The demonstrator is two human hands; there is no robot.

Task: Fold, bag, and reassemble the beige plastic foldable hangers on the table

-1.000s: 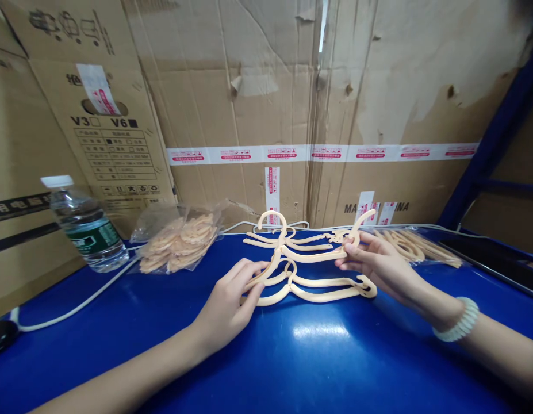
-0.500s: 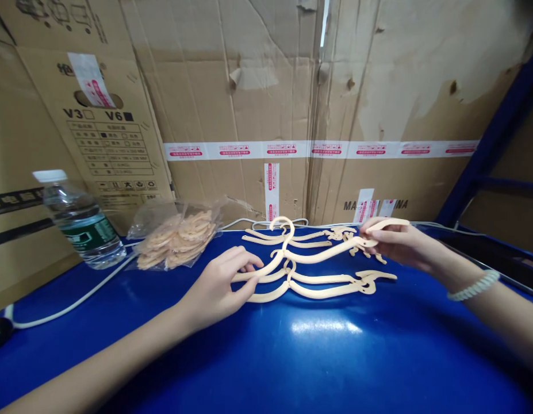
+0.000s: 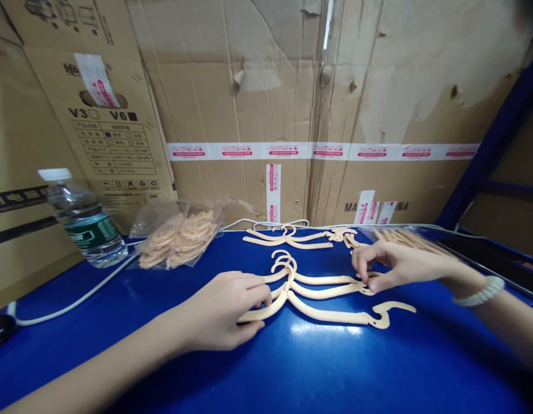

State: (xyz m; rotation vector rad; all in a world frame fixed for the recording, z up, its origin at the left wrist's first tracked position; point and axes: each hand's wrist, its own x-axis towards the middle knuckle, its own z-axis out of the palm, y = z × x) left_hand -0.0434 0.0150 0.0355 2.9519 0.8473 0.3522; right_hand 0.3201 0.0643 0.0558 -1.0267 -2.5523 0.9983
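Several cream-coloured clothes hangers lie in a stack on the blue tabletop (image 3: 318,368). My left hand (image 3: 232,310) is closed round the left arm of the front hanger (image 3: 330,314), whose right end carries a curved hook piece (image 3: 382,316). Just behind it lies a middle hanger (image 3: 326,292), and behind that a rear hanger (image 3: 322,280). My right hand (image 3: 387,265) has its thumb and curled fingers at the right end of the middle hanger, partly hiding that end. The left ends are covered by my left hand.
Farther back lies another hanger pair (image 3: 309,243) with small hook parts (image 3: 341,234). A clear bag of hook pieces (image 3: 180,238) and a water bottle (image 3: 87,221) stand left. A bag of sticks (image 3: 404,237) lies right, and cardboard (image 3: 232,190) walls the back.
The hanger held raised between both hands has come down to the table in front of the others. My right hand has let go of its end and moved to the hanger behind.
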